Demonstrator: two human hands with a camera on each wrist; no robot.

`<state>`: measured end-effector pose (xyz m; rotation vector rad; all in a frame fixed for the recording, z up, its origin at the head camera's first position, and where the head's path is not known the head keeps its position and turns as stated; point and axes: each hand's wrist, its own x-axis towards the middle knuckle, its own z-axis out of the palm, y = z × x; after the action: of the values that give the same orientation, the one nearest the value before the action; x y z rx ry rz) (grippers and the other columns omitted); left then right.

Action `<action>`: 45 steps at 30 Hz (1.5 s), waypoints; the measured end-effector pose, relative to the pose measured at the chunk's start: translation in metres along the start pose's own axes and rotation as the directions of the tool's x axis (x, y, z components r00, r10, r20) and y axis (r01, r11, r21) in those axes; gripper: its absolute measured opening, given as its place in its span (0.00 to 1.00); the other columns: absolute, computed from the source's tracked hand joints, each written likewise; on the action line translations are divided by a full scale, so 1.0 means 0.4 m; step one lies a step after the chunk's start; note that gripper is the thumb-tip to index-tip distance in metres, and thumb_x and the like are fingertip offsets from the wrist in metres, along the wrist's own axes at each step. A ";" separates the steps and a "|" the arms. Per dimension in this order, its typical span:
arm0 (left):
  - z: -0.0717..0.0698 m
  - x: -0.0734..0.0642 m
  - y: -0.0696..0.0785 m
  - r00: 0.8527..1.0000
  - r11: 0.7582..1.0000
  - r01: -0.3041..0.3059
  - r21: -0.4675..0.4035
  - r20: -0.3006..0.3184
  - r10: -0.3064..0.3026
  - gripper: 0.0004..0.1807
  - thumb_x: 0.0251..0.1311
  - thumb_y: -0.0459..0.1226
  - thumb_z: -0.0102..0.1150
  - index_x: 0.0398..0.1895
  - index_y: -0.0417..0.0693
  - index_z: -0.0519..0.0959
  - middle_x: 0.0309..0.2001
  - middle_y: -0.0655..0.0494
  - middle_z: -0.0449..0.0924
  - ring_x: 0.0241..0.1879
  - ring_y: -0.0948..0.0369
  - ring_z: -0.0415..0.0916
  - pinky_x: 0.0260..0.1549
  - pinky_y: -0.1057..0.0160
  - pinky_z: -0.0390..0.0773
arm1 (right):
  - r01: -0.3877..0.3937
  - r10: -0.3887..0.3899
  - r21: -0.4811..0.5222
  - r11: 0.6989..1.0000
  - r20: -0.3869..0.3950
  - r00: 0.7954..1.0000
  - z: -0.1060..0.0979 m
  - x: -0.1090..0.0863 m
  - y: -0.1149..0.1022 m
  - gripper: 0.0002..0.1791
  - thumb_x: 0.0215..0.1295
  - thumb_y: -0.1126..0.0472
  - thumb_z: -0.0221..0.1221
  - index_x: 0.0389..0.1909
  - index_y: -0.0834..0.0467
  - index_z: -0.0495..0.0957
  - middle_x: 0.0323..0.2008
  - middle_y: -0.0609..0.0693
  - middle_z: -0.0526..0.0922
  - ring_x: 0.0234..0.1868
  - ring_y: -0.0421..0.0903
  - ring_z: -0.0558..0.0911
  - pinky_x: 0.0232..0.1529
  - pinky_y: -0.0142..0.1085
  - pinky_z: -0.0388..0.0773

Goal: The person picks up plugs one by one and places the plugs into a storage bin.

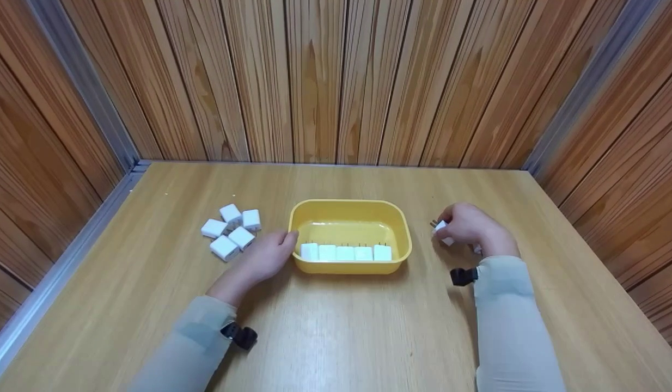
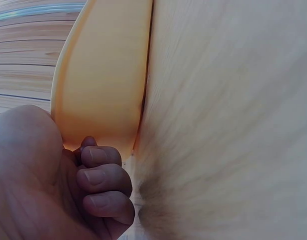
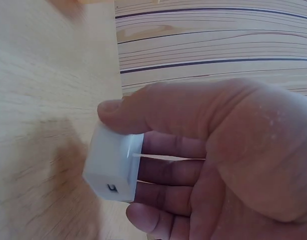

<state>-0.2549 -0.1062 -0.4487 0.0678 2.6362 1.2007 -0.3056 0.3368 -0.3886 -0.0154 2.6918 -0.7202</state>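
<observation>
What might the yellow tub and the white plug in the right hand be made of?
The yellow tub looks like smooth moulded plastic, judging by its rounded corners and shiny floor. The white plug seems hard plastic, perhaps satin-finished, given its crisp edges and soft sheen.

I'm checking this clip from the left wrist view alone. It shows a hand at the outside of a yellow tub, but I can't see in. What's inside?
Observer: From the head view, five white plug adapters sit in a row along the near wall of the yellow tub.
Operator: Thanks. Anything going on to the right, out of my view?
Observer: Yes, the right hand holds a single white adapter between thumb and fingers, outside the tub.
</observation>
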 end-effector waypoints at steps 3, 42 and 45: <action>0.001 0.000 -0.001 1.000 1.000 0.010 -0.012 0.006 -0.010 0.36 0.87 0.60 0.36 0.80 0.48 0.74 0.71 0.49 0.80 0.73 0.48 0.75 0.77 0.37 0.67 | 0.012 -0.012 0.000 1.000 -0.006 1.000 -0.001 0.000 -0.006 0.25 0.75 0.52 0.70 0.66 0.59 0.81 0.56 0.60 0.84 0.50 0.59 0.81 0.46 0.50 0.82; 0.002 -0.006 0.002 0.999 0.998 0.046 -0.043 0.019 -0.046 0.36 0.87 0.62 0.38 0.81 0.52 0.73 0.69 0.53 0.80 0.72 0.51 0.76 0.76 0.37 0.68 | 0.332 -0.321 0.095 0.938 -0.118 0.940 0.019 -0.037 -0.153 0.26 0.71 0.49 0.75 0.63 0.58 0.86 0.54 0.55 0.87 0.55 0.55 0.82 0.60 0.52 0.80; 0.002 -0.006 0.001 0.999 0.999 0.038 -0.039 0.016 -0.037 0.35 0.87 0.62 0.38 0.80 0.52 0.75 0.65 0.53 0.81 0.67 0.52 0.78 0.74 0.38 0.71 | 0.332 -0.322 0.102 0.938 -0.108 0.941 0.027 -0.038 -0.163 0.26 0.71 0.50 0.75 0.63 0.59 0.85 0.54 0.55 0.87 0.56 0.55 0.82 0.60 0.52 0.80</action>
<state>-0.2524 -0.1056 -0.4486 0.0201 2.5881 1.2336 -0.2931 0.2763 -0.3606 -0.4210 2.7571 -1.0003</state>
